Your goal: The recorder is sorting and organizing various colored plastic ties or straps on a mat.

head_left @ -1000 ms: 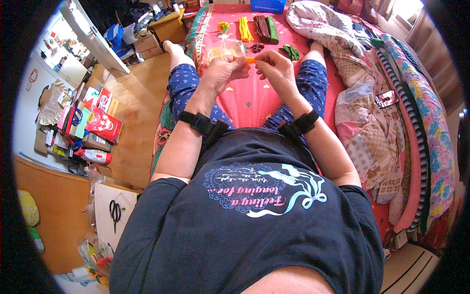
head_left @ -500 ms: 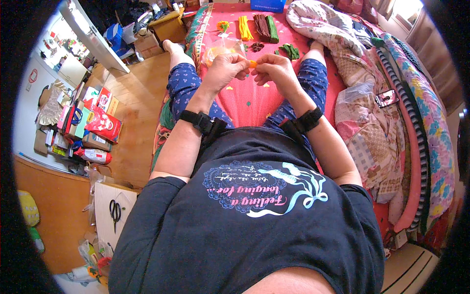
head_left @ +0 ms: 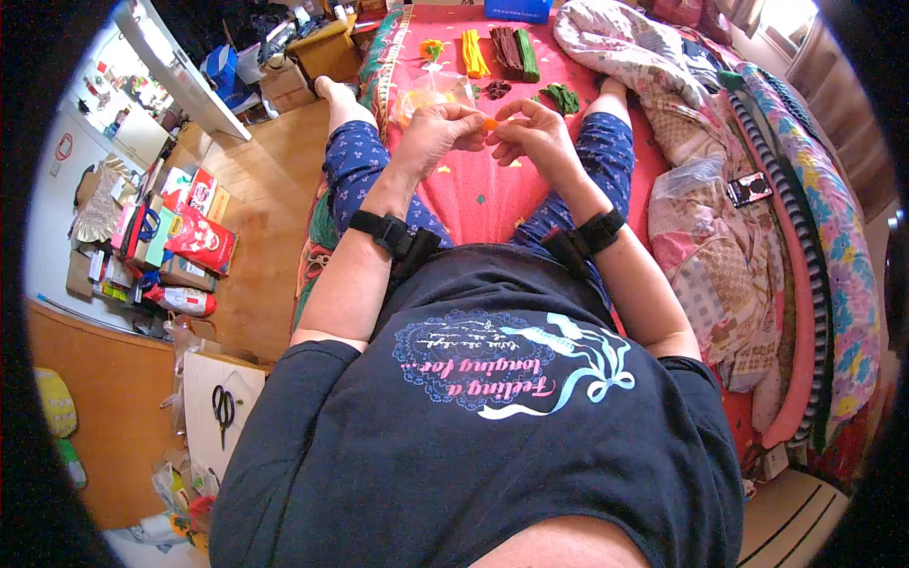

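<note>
Over the bed, between my knees, both hands meet at a small orange piece [head_left: 490, 124], too small to make out well. My left hand [head_left: 437, 140] pinches it between thumb and fingertips. My right hand [head_left: 535, 142] is closed at its other side, fingers curled. Just beyond lie bundles of fuzzy craft stems: yellow [head_left: 473, 54], dark brown [head_left: 507, 54] and green [head_left: 527, 57]. A small yellow-orange flower [head_left: 432, 49] lies left of them. Nearer are a dark brown curled piece [head_left: 497, 89], a heap of green pieces [head_left: 562, 98] and a clear plastic bag [head_left: 421, 98] with something orange-yellow.
The red bedspread [head_left: 473, 204] lies beneath my legs. A crumpled quilt [head_left: 701, 246] with a phone [head_left: 749, 189] on it is at the right. A blue box [head_left: 518, 8] stands at the far end. Black scissors [head_left: 222, 415] rest on a white surface at the lower left.
My right fingers have shifted slightly on the orange piece, and more of it shows between the hands. The phone's screen looks different. The things on the bed have stayed put.
</note>
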### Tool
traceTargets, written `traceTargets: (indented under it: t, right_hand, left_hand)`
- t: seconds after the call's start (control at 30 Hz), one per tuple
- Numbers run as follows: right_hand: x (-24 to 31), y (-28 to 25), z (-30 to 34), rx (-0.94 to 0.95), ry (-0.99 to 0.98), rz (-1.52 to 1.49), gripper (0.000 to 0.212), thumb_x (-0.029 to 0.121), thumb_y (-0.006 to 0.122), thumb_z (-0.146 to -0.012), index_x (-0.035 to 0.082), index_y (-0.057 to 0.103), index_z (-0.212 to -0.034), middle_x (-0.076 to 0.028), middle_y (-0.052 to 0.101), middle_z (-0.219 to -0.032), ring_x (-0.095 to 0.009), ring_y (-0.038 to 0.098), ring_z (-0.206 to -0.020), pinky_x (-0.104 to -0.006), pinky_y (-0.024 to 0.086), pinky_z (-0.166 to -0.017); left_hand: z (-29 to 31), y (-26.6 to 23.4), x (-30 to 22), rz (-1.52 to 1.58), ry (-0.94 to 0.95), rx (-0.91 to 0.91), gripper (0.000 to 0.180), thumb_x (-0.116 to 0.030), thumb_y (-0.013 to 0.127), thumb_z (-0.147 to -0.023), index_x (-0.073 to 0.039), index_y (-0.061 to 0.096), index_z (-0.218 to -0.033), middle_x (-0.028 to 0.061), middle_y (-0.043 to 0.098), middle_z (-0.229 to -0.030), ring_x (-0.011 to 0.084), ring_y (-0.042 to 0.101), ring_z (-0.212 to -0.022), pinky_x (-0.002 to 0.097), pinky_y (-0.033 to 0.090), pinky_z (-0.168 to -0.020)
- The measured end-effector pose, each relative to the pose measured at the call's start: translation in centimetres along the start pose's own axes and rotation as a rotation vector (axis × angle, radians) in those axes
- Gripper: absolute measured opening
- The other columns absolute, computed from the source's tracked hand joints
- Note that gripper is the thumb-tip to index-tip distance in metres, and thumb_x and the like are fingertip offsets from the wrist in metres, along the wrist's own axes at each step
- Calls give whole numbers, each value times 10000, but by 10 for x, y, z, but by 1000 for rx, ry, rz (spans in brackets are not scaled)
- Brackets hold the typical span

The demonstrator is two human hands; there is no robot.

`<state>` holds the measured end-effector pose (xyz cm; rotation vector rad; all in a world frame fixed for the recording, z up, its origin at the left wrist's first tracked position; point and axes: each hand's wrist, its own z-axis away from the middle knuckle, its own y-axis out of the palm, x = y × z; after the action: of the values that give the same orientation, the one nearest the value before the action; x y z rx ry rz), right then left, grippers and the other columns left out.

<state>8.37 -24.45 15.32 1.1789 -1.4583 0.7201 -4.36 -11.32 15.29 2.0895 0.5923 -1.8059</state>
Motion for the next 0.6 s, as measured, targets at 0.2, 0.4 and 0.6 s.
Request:
traceTargets:
  t: [0.2,0.4,0.6]
  right_hand:
    - [-11,0,5,-42,-293,604,122,87,548,-807,48,552,-923,-83,628,-744,-182,610,-607,-297,496,-510]
    - [-14,3,4,-87,-698,1203,67,108,518,-784,88,549,-841,-111,541,-746,-307,556,-723,-399,476,-596]
    - [-15,3,0,-2,-692,1256,58,80,505,-758,84,543,-802,-115,524,-731,-297,552,-729,-386,476,-596]
  left_hand:
    - [1,-2,-2,129,-99,2,181,-133,620,-804,19,636,-900,96,643,-805,151,627,-696,250,525,-643]
    - [-2,-9,1,186,-135,-5,202,-150,626,-799,16,627,-915,76,630,-789,148,611,-707,255,514,-677]
    - [5,-12,9,-29,-165,44,261,-225,624,-811,-9,619,-957,62,632,-830,129,608,-732,261,505,-700]
